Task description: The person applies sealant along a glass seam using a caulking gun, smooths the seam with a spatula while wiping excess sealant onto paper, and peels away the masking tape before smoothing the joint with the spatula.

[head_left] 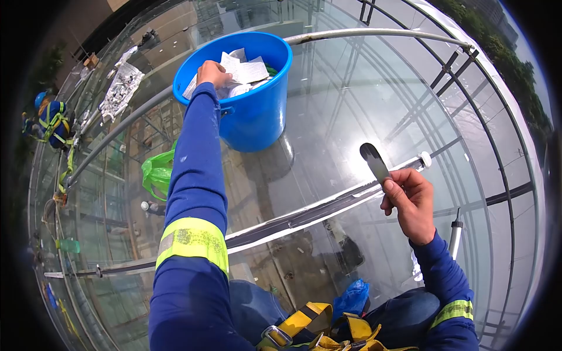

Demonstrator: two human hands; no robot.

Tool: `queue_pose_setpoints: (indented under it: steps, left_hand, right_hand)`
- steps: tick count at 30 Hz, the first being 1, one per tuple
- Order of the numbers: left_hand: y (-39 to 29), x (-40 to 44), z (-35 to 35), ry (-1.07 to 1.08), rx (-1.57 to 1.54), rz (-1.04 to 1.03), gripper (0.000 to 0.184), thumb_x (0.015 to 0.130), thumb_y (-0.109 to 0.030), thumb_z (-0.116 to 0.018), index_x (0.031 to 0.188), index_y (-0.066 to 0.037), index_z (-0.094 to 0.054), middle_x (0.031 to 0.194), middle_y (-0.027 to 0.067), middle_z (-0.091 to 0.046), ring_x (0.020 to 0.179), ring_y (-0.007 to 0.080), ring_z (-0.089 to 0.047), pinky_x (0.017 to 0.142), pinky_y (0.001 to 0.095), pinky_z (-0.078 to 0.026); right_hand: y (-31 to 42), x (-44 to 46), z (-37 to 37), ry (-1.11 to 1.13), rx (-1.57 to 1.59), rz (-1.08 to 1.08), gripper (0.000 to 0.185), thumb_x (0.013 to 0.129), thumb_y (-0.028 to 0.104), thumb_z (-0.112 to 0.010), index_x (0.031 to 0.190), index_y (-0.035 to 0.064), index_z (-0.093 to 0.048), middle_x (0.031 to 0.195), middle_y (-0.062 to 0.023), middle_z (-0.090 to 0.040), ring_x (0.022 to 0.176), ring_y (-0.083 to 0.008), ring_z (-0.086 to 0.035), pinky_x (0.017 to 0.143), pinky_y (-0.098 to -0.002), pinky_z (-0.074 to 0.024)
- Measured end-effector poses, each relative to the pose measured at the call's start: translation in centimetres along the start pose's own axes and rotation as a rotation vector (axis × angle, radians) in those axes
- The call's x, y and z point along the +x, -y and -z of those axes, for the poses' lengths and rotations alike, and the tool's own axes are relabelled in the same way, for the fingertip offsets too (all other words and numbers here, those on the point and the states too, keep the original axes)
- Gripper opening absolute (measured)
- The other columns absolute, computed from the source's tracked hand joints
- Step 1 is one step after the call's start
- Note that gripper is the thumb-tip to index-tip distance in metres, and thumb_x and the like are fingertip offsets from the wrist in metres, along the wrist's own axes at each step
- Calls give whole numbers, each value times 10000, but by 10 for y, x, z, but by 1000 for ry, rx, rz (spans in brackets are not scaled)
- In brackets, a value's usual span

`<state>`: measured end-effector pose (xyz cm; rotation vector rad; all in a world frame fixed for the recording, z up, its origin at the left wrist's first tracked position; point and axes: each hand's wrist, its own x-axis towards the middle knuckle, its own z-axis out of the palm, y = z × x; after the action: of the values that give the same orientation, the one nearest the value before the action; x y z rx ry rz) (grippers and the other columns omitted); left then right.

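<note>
My left hand [213, 74] reaches over the rim of a blue bucket [257, 120], fingers curled against the crumpled white paper [250, 71] inside. The fingertips are partly hidden, but they seem closed on a piece of it. Something green shows beside the paper. In my right hand [411, 202], a thin dark spatula [373, 161] with a rounded end is pinched between thumb and fingers, pointing up and left. Below it, a dark joint [287, 223] edged with white strips crosses the glass panels.
A green plastic bag [157, 175] lies left of the bucket. By my right forearm is a sealant-gun-like tube [455, 237]. A blue bag [352, 298] rests between my knees. Metal rails [374, 33] surround the glass. A harnessed person [54, 123] is at far left.
</note>
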<state>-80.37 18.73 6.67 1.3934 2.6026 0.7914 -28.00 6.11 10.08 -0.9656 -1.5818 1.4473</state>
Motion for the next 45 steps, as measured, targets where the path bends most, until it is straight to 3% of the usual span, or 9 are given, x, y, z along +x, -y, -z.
queue_pose_setpoints:
  steps: [3, 6, 10, 15, 20, 30, 36, 38, 45]
  left_hand:
    - [-7, -8, 10, -233, -294, 32, 296, 721, -188, -837, 936, -13, -734, 970, 107, -729, 839, 195, -698, 818, 339, -543]
    - [-6, -13, 10, -165, -1021, 31, 271, 769, -158, -818, 931, 24, -698, 912, 108, -718, 802, 194, -685, 785, 346, -560]
    - [-11, -41, 28, -93, -1489, -50, 214, 798, -91, -791, 930, 30, -674, 921, 120, -703, 822, 217, -687, 745, 368, -598]
    - [-43, -140, 60, 141, -1844, -240, 236, 915, -60, -644, 1141, -18, -592, 1106, 130, -665, 1021, 244, -655, 897, 394, -561]
    - [-69, -245, 46, 433, -2020, -337, 265, 993, -160, -522, 1235, -56, -557, 1196, 78, -646, 1081, 211, -645, 932, 382, -552]
    - [-85, -374, 118, 505, -2289, -381, 466, 1011, -397, -420, 1356, -88, -467, 1285, 108, -577, 1188, 274, -569, 1036, 451, -452]
    - [-74, -399, 128, 160, -1865, -342, 362, 978, -194, -568, 1278, 5, -526, 1173, 92, -640, 1023, 181, -639, 838, 305, -550]
    - [-65, -391, 112, 29, -1823, -256, 302, 907, -86, -664, 1175, 38, -600, 1106, 109, -670, 980, 171, -652, 817, 309, -562]
    - [-32, -382, 111, -87, -1773, -76, 192, 890, -51, -674, 1052, 50, -652, 983, 126, -704, 824, 194, -693, 740, 327, -590]
  right_hand:
    - [5, -1, -1, 8, -4, 24, 132, 932, 69, -617, 988, -44, -580, 775, -72, -604, 587, -122, -604, 480, -243, -474]
    - [7, -6, -7, 20, 28, 27, 143, 937, 83, -618, 980, -48, -580, 767, -73, -603, 590, -123, -605, 478, -241, -472]
    - [6, -9, -7, 64, 50, 11, 143, 951, 102, -603, 996, -24, -554, 832, -75, -613, 645, -132, -620, 535, -259, -494]
    - [24, -13, -19, 103, 178, 104, 130, 965, 113, -582, 1020, 10, -525, 927, -84, -616, 757, -153, -636, 657, -294, -521]
    - [64, -12, -61, 206, 316, 198, 190, 968, 130, -583, 1057, -26, -520, 922, -94, -622, 722, -149, -642, 613, -274, -535]
    - [100, -20, -161, 221, 105, 434, 126, 912, 93, -633, 973, -17, -620, 844, -51, -659, 685, -103, -644, 580, -243, -514]
    - [84, -28, -195, 253, -197, 858, 191, 850, 64, -685, 1032, 7, -667, 906, -81, -710, 812, -142, -664, 708, -297, -524]
    - [66, -29, -203, 383, -114, 678, 228, 839, 67, -698, 1050, -12, -664, 936, -73, -711, 858, -163, -660, 745, -310, -521]
    - [48, -22, -215, 503, -223, 464, 164, 878, 79, -658, 992, -38, -649, 704, -27, -638, 538, -64, -555, 476, -227, -440]
